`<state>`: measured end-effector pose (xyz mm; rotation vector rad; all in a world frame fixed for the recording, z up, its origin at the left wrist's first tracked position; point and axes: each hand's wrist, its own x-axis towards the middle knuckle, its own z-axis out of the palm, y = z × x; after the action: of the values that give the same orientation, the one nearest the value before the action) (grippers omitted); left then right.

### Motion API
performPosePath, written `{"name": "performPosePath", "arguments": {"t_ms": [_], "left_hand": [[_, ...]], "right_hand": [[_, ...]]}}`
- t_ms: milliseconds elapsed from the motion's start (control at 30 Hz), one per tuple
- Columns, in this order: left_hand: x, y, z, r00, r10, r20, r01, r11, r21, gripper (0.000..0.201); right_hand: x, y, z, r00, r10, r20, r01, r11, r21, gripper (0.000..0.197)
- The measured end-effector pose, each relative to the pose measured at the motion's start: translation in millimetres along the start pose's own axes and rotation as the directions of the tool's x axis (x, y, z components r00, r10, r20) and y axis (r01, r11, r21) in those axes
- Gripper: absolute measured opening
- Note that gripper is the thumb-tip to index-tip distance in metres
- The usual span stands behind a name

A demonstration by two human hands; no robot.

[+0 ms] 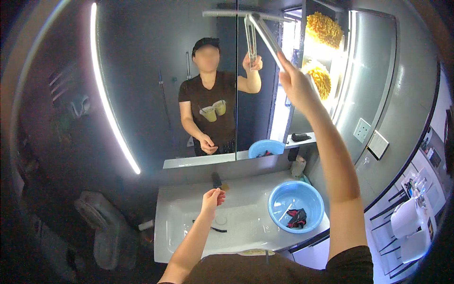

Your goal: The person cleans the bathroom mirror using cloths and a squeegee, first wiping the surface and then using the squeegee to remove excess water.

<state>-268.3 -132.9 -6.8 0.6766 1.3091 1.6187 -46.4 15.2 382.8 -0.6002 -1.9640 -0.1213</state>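
Raised high at the right, my right hand (297, 86) is closed around the handle of a pale squeegee (268, 37). The squeegee's long blade lies along the upper part of a large mirror (137, 61); the handle slants down to my hand. My left hand (213, 200) hangs over the white sink (246, 189), its fingers loosely curled with nothing seen in them. Just beyond it is a dark faucet (216, 179). The mirror reflects my arms and the squeegee.
A blue basin (275, 208) holding dark and red cloth stands on the sink's right side. Yellow shaggy bundles (324, 31) sit on a lit shelf right of the mirror. A toilet (105, 232) is at the left. White chairs (405, 225) stand beyond the doorway at the right.
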Motion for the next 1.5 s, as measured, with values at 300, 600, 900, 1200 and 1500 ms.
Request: {"name": "performPosePath", "arguments": {"t_ms": [300, 600, 900, 1200, 1500], "left_hand": [[-9, -9, 18, 0.998, -0.065, -0.003, 0.066, 0.996, 0.059, 0.025], [-8, -16, 32, 0.997, -0.082, -0.01, 0.083, 0.992, 0.095, 0.024], [-13, -20, 21, 0.999, -0.035, -0.02, 0.035, 0.999, 0.02, 0.024], [-19, -9, 29, 0.998, -0.053, -0.019, 0.054, 0.997, 0.047, 0.023], [-19, -14, 8, 0.997, -0.034, -0.068, 0.033, 0.999, -0.012, 0.023]], "right_hand": [[-202, 5, 53, 0.984, 0.106, 0.146, -0.057, 0.95, -0.308, 0.061], [-400, 12, 117, 0.624, 0.501, 0.6, -0.358, 0.866, -0.35, 0.062], [-356, 32, 51, 0.904, 0.204, 0.376, -0.257, 0.962, 0.096, 0.061], [-67, 55, -25, 0.976, -0.098, -0.193, 0.063, 0.981, -0.181, 0.054], [128, 70, -83, 0.939, -0.189, -0.288, 0.052, 0.904, -0.424, 0.05]]}}
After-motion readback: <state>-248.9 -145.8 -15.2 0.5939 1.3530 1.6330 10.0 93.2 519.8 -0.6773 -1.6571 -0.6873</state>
